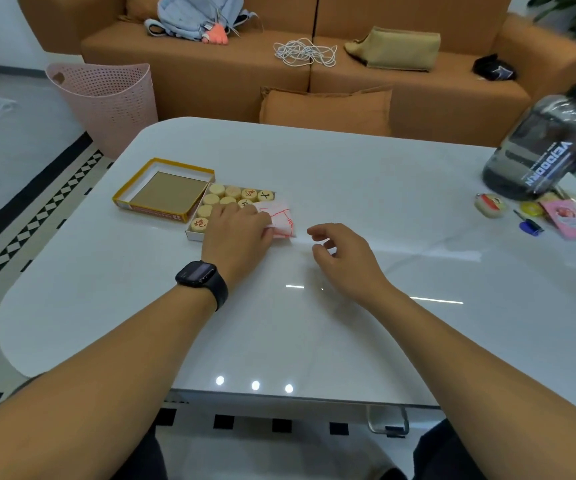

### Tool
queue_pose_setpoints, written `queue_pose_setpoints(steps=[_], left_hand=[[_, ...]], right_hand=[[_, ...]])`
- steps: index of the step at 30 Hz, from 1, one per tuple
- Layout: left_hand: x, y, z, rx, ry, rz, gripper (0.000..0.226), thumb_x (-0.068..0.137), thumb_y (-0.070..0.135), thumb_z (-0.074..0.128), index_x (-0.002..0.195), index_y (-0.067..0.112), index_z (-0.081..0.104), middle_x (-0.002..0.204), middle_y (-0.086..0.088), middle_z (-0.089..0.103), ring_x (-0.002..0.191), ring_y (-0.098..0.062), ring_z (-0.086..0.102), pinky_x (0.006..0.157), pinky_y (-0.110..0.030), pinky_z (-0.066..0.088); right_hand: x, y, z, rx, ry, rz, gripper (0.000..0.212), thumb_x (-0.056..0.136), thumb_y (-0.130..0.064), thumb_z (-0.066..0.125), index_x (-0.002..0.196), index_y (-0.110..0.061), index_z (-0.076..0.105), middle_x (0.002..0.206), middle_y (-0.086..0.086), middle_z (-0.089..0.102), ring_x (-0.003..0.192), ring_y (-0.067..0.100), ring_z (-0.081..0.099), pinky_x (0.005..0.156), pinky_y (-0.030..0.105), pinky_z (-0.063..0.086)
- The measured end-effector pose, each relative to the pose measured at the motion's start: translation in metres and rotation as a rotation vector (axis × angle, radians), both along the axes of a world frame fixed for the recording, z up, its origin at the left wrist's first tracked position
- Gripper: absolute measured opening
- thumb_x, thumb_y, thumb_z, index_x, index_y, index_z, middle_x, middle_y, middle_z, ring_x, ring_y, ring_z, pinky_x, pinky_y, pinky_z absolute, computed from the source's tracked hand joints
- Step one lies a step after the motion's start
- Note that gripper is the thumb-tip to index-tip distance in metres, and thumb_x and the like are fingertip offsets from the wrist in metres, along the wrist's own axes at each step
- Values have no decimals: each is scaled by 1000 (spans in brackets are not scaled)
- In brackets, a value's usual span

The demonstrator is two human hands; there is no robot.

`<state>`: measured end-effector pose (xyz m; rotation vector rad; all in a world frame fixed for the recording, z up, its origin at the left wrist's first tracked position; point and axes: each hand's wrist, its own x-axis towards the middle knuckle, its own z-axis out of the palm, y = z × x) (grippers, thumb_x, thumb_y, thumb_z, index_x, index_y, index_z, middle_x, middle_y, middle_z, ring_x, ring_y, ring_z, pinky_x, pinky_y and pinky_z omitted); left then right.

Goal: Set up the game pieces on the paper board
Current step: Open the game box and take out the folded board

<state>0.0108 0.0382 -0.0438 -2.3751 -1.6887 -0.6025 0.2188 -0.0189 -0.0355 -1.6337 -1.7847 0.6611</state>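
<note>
Left fingers [268,226] pinch folded paper board [278,220] over tray [193,235] of pieces [234,197]; right fingers [317,233] loosely curled, empty.

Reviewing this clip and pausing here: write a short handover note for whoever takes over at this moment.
Left hand pinches the folded paper board, which lies on the tray of pieces.
Right hand hovers just right of it, fingers loosely curled, holding nothing.
Round game pieces sit packed in their open tray on the white table; the yellow box lid lies upturned beside it.
Done: box opened.
Left: unfold the board flat on the table, then place all pieces on it.
</note>
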Motion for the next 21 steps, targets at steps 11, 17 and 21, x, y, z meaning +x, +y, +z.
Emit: queue_pose_setpoints(steps=[11,17,21], left_hand=[[26,-31,15,90,-393,-253,19,97,32,61,95,18,74,86,5,67,82,-17,58,71,-37,47],[28,-43,21,-111,-653,-312,15,100,29,60,99,20,73,83,9,67,75,-10,57,62,-29,46],[26,-40,24,-200,-890,-224,17,99,31,64,109,18,69,97,9,69,89,-4,61,74,-22,50]], right_hand=[[3,-8,24,-27,343,-146,43,94,-42,68,133,-35,51,113,-17,60,85,4,65,65,11,47],[7,-4,20,-13,295,-104,14,98,-31,63,108,-28,73,103,-15,72,88,7,66,73,20,49],[8,-4,21,-30,291,-100,19,99,-33,61,95,-24,77,89,-10,75,86,11,68,77,30,53]])
